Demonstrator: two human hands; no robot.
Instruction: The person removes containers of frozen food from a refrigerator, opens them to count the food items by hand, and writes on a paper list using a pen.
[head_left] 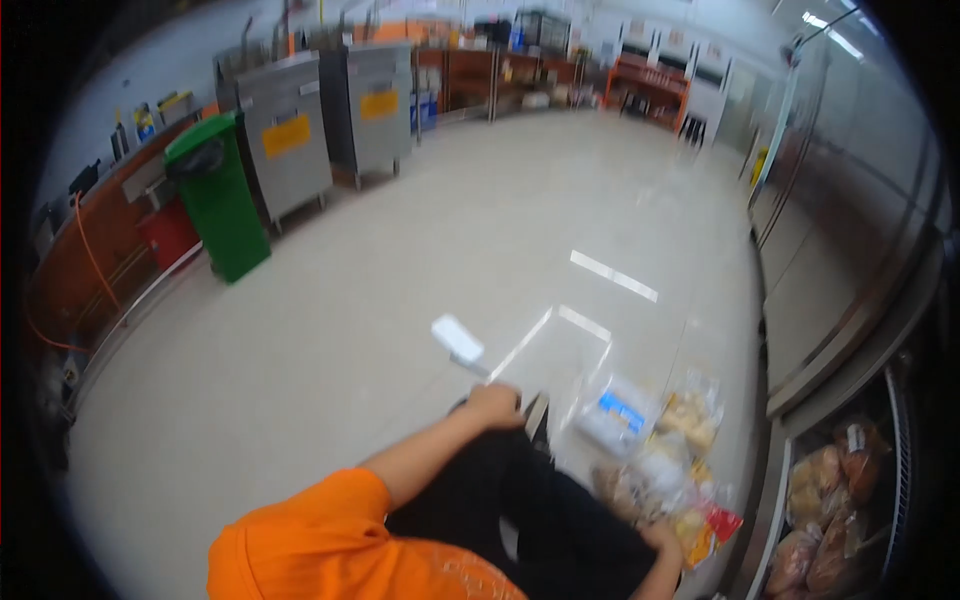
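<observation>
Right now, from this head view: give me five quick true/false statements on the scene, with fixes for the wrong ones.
1. The right hand is beside the green bin. False: it is beside the red-and-yellow packet.
2. A pale flat object shows just beyond the left hand. True.
3. The blue-labelled pack stands on a counter. False: it lies on the floor.
4. The steel units near the bin bear yellow patches. True.
5. The person's sleeve is green. False: it is orange.
</observation>
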